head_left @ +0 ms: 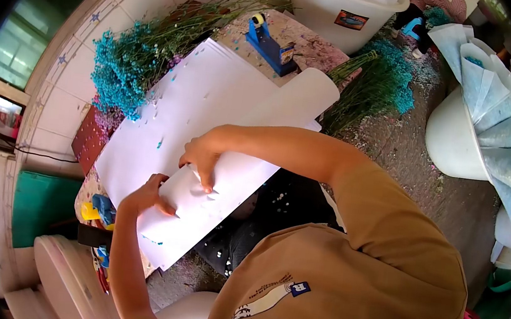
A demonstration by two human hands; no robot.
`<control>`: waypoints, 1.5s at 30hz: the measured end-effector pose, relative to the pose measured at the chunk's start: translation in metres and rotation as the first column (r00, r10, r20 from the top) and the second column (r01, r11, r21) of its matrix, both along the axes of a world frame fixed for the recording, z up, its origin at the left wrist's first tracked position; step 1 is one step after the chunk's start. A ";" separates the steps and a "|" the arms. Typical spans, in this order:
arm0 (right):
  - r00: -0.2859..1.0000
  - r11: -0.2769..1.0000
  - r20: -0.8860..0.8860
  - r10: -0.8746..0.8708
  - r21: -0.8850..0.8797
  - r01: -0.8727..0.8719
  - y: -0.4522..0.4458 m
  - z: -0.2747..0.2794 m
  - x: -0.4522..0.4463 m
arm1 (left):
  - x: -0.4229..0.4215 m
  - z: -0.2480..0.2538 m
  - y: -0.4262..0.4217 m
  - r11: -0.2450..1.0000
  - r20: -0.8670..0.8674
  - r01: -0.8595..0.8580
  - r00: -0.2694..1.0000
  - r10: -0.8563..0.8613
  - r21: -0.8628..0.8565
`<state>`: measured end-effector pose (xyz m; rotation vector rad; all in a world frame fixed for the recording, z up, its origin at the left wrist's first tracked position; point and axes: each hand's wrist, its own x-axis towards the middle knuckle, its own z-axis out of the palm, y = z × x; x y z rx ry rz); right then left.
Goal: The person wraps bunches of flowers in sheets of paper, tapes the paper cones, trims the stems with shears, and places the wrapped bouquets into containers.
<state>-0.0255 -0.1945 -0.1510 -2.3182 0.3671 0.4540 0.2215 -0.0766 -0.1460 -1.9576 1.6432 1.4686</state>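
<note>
"Fingers (192,153) bent on white paper (187,98): what could spoil it?"

"Uneven pressure from my thumbs (206,181) could crease the paper, which lies across the tabletop (322,41) and overhangs my lap (279,200); a hard tug could drag it off."

"How open are they?"

"Nearly closed: my left hand (149,195) and right hand (206,149) pinch its curled fold, close together."

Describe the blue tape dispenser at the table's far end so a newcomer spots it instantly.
Start at the big white tub at the top. Just below it, on the speckled tabletop beyond the white paper, stands the tape dispenser. Its solid blue body, with yellow at its upper end, sets it apart from the feathery turquoise flowers on either side.
</note>
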 end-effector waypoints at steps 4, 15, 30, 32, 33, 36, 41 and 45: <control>0.998 0.997 0.046 0.035 -0.076 -0.032 0.021 0.004 -0.009 | -0.027 0.019 0.024 0.974 -0.006 0.021 1.000 -0.023 -0.226; 0.873 0.687 0.470 0.131 -0.678 0.262 0.053 0.011 -0.034 | -0.062 0.014 0.072 0.312 0.422 0.343 0.876 0.235 -0.886; 0.895 0.784 0.422 0.143 -0.601 0.158 0.114 0.028 -0.087 | -0.117 -0.005 0.117 0.418 0.349 0.247 0.919 0.186 -0.874; 0.913 0.786 0.396 0.094 -0.593 0.176 0.098 0.045 -0.082 | -0.124 -0.009 0.125 0.338 0.327 0.242 0.919 0.221 -0.909; 0.921 0.789 0.380 0.079 -0.589 0.176 0.088 0.048 -0.078 | -0.128 -0.011 0.129 0.313 0.333 0.250 0.910 0.248 -0.916; 0.984 0.853 0.174 0.038 -0.518 0.058 0.065 0.038 -0.061 | -0.136 -0.019 0.137 0.269 0.334 0.257 0.893 0.300 -0.928; 0.999 0.900 0.051 0.009 -0.435 0.014 0.069 0.048 -0.046 | -0.138 -0.019 0.142 0.254 0.282 0.202 0.901 0.331 -0.946; 0.987 0.831 0.122 0.102 -0.556 -0.017 0.068 0.044 -0.051 | -0.149 -0.024 0.150 0.262 0.296 0.201 0.869 0.398 -0.944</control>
